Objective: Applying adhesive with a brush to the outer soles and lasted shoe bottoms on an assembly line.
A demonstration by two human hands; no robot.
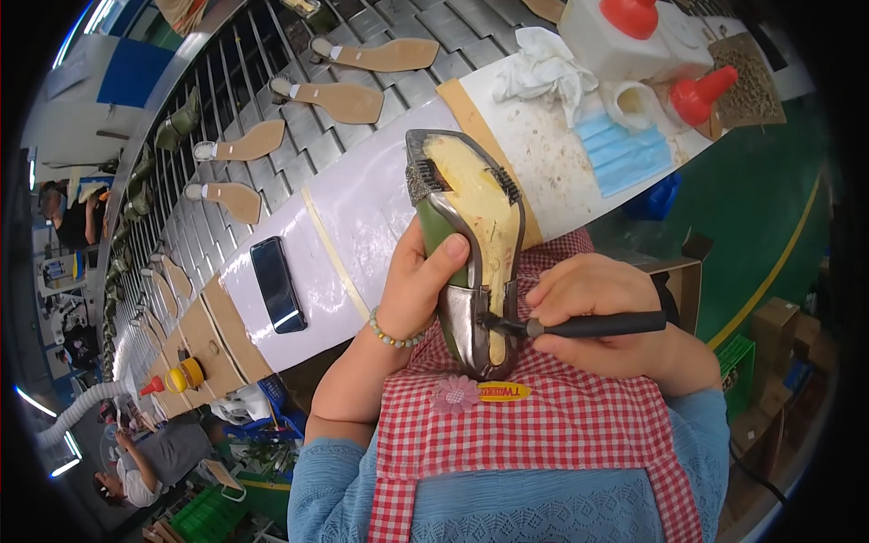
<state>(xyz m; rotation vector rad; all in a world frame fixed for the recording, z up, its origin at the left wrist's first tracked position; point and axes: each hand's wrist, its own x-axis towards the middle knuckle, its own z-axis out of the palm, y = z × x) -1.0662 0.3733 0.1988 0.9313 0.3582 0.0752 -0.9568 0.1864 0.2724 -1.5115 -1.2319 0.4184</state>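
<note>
My left hand [421, 276] grips a shoe upper stretched on a last [498, 217], its bottom turned up and its toe pointing away from me. The sides are green and shiny dark silver; the pale yellow underside is bare, with pleated dark edges folded in near the toe. My right hand [593, 299] is closed round a black-handled tool [625, 324]. The tool's small dark head meets the underside near the heel; its exact kind is hard to make out. The shoe is held in front of my red checked apron [534, 425].
Beyond the shoe runs a slatted metal conveyor [317, 140] carrying several tan soles [339, 101]. A phone [278, 285] lies on the white work surface [362, 217]. To the right are a blue mask [623, 152], crumpled tissue [548, 72] and red-capped bottles [701, 95]. People work at the far left.
</note>
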